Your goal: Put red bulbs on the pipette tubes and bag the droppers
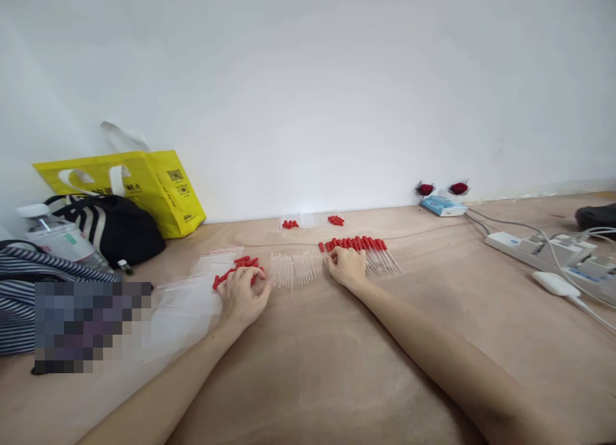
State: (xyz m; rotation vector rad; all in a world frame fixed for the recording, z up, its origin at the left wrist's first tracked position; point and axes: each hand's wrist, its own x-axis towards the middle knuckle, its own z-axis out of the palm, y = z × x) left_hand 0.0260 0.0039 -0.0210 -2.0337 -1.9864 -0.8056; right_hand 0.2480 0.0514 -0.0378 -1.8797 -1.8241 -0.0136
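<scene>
1. A person's two bare hands work over a brown bench [298, 381] against a pale wall [308, 99].
2. The left hand [244, 295] is curled over loose red rubber bulbs [246, 261], which lie on clear plastic bags [185, 301]. Its grip is bent, thumb and forefinger curving toward each other; whether a bulb is held cannot be told.
3. The right hand [347, 266] bends over the left end of a row of red-topped droppers [380, 256], fingertips down beside the leftmost one. Whether its grip is pinching that dropper cannot be told.
4. Between the hands, bare clear tubes [282, 270] lie side by side in two groups.
5. Near the wall, more red bulbs [335, 220] sit in two small clusters.
6. At left stand a yellow bag [168, 195], a black bag [128, 227] and a clear bottle [62, 236].
7. At right are a blue-and-white packet [443, 206], two dark red flowers [459, 188] and a white power strip [543, 256] with cables.
</scene>
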